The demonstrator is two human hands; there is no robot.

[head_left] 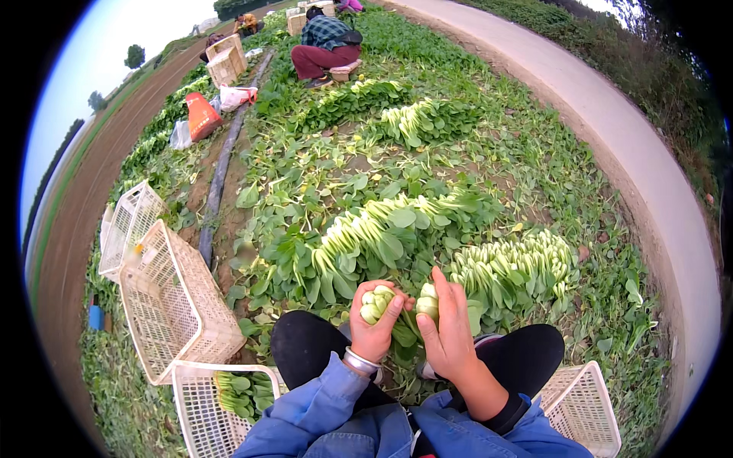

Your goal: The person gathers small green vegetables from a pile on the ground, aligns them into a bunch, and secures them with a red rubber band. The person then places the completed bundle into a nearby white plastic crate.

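The left hand (376,324) is closed around a small bok choy (377,303), just above the knees. The right hand (448,330) holds a second bok choy (427,299) beside it, fingers flat. Left of the knees stands a white crate (200,416) with greens. Farther away, rows of cut bok choy (382,229) lie, then a crouching person (324,47).

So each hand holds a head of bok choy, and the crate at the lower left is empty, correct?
Not quite. In the head view the left hand and right hand do each hold a bok choy, but the lower-left crate already has several green bok choy lying in it.
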